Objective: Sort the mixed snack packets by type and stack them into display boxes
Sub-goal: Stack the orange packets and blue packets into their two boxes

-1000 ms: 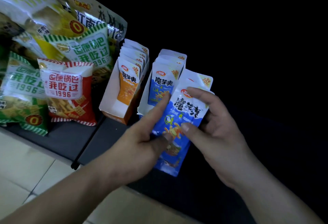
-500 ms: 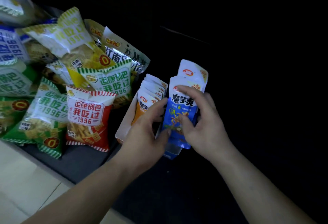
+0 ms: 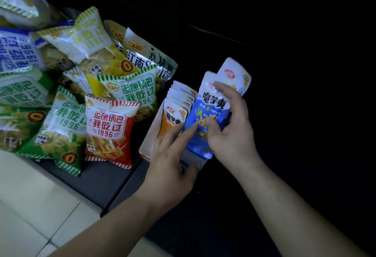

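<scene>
Packet insertion: blue packet (image 3: 205,114) half down in right display box (image 3: 195,162), just beside left display box (image 3: 149,140).
Right hand (image 3: 234,134) pinches it, thumb on the front, fingers curled over the top edge; left hand (image 3: 168,167) grips nothing, straight index tip pressing the packet face. Risks, my call: bottom seal catches the box lip and crumples; packets behind get shoved askew; left fingers nudge orange packets (image 3: 173,118).

Bag pile (image 3: 67,98) lies left; left box (image 3: 149,136) stands beside it; right box (image 3: 193,161) adjoins; packets (image 3: 177,102) stand in both.
</scene>
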`<action>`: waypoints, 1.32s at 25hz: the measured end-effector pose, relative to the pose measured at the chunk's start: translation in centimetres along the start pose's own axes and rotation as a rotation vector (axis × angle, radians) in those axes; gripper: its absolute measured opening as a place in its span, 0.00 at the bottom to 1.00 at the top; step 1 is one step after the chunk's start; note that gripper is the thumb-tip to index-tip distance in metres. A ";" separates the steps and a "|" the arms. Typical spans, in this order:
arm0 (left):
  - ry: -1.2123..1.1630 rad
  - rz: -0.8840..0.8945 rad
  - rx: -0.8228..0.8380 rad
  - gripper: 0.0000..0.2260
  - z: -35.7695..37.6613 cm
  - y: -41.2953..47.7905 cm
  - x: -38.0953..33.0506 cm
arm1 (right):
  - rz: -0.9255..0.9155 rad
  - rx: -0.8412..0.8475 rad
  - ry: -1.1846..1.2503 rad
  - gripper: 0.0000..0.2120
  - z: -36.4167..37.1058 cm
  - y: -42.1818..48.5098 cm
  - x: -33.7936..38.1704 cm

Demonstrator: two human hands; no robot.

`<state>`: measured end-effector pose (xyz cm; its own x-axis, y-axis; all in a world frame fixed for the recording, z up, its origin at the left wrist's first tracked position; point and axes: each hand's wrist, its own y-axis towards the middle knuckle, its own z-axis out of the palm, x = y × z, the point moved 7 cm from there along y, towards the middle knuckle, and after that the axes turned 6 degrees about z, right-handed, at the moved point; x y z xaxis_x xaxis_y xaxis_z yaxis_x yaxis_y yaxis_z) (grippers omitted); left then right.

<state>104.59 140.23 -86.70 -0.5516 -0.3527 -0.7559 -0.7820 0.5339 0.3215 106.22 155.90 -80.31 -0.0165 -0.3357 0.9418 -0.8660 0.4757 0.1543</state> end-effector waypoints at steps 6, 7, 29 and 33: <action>0.051 -0.037 -0.118 0.21 -0.4 -0.3 1.0 | 0.001 -0.048 -0.019 0.35 0.9 -0.9 -0.5; 0.062 -0.037 -0.110 0.21 -0.3 -0.2 1.1 | -0.009 -0.047 -0.046 0.35 0.8 -1.2 -1.0; 0.123 -0.036 -0.080 0.27 -0.4 -0.7 1.6 | -0.137 -0.125 -0.709 0.24 -1.9 0.0 -3.3; 0.077 -0.017 -0.093 0.24 -0.6 -0.7 1.3 | -0.103 -0.036 -0.612 0.24 -2.0 -1.2 -4.3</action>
<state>104.25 138.98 -87.55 -0.5562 -0.4210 -0.7165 -0.8128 0.4555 0.3632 108.35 158.39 -83.97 -0.2270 -0.7812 0.5816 -0.8609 0.4401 0.2552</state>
